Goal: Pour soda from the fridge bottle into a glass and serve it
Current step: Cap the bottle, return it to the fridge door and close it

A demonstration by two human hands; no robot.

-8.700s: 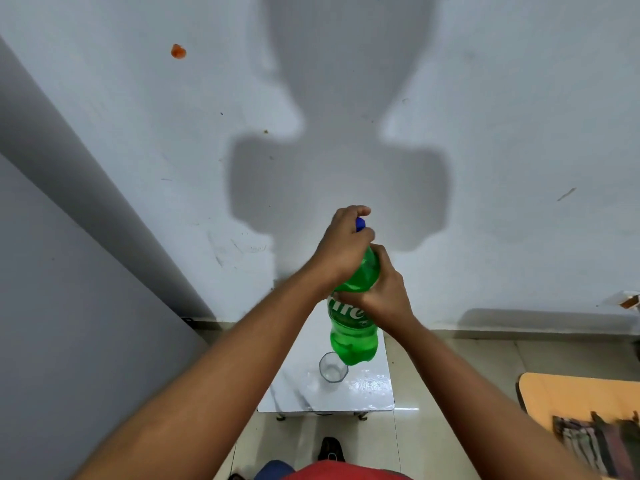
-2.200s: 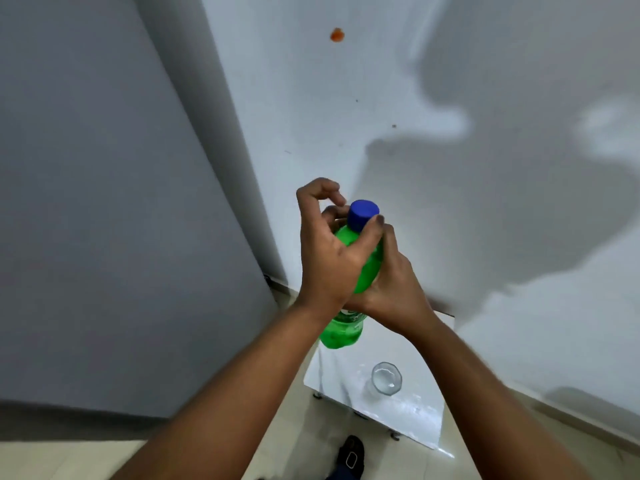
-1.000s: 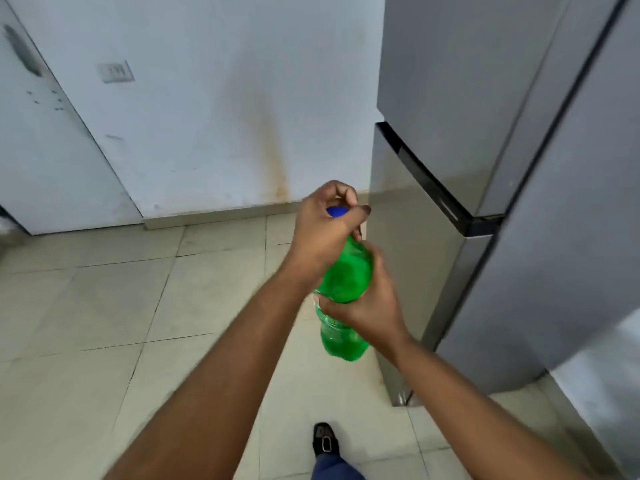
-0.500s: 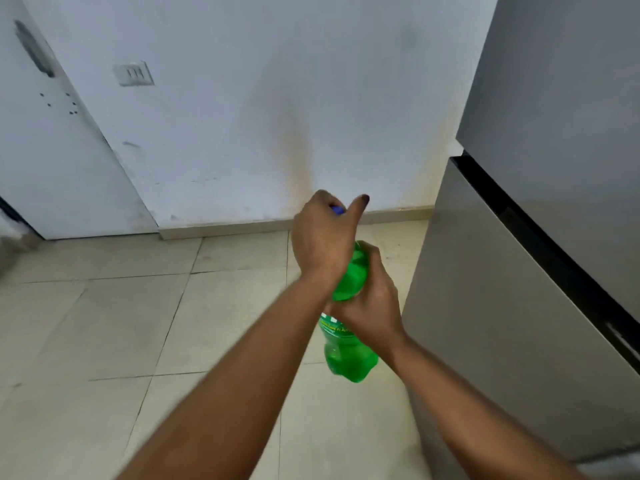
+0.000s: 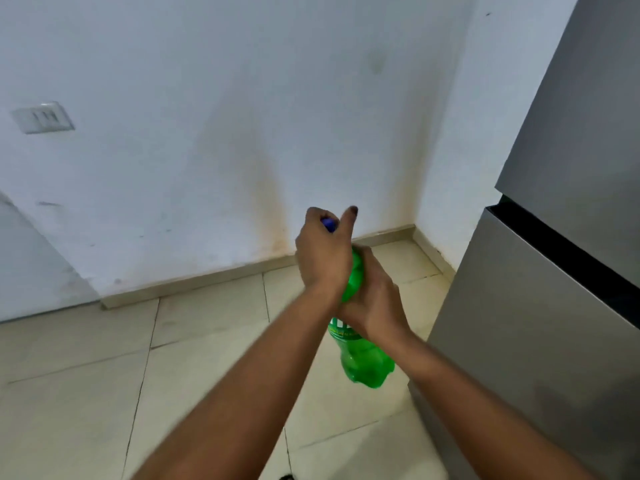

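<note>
I hold a green soda bottle (image 5: 363, 362) upright in the air in front of me, above the tiled floor. My right hand (image 5: 375, 303) wraps around the bottle's upper body and hides most of its label. My left hand (image 5: 323, 252) is closed over the blue cap (image 5: 329, 224) at the top, with only a sliver of the cap showing between the fingers and thumb. The glass is not in view.
A grey two-door fridge (image 5: 554, 278) stands close on the right, its doors closed. A stained white wall (image 5: 242, 116) with a switch plate (image 5: 43, 116) faces me. Beige floor tiles (image 5: 104, 375) spread to the left and below.
The view has turned away from the small table and the glass toward the wall and the fridge. Both hands have stayed on the bottle, the left one on the cap.
</note>
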